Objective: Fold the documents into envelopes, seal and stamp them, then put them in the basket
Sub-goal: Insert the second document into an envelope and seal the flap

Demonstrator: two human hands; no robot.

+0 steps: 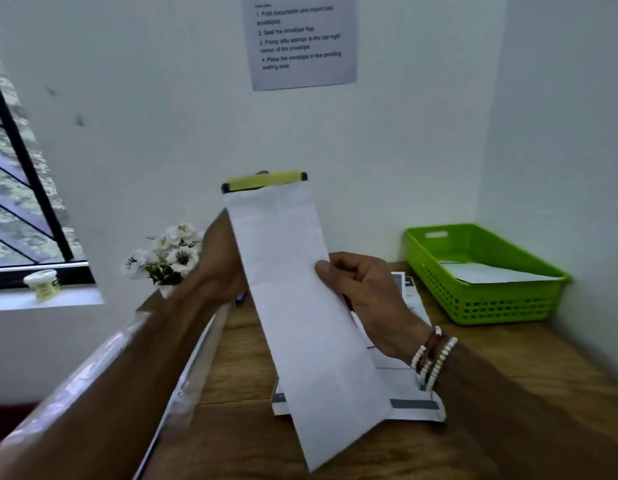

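Now in hand: long white envelope [300, 306], held upright and tilted above the surface [508, 375], narrow end up.
Right hand [366, 299]: pinches the envelope's right edge, thumb on the near face, fingers curled behind.
Left hand [219, 261]: behind the envelope's left edge, fingers mostly hidden; one fingertip shows over the yellow stick [266, 181], which it holds.
Yellow stick: black-ended, lying crosswise along the envelope's top edge, touching it.
Documents [415, 403]: printed sheets flat on the surface, beneath the envelope and the right wrist.
Basket [487, 306]: green, perforated, at the surface's far right corner; one white envelope in basket [491, 273] lies flat inside.
Bracelets [432, 356]: beaded, on the right wrist.
Flowers [169, 251]: white, against the wall behind the left hand.
Blue pen [241, 297]: partly visible under the left hand.
Jar [41, 285]: pale, on the window sill.
Notice sheet [302, 39]: printed steps, fixed to the wall.
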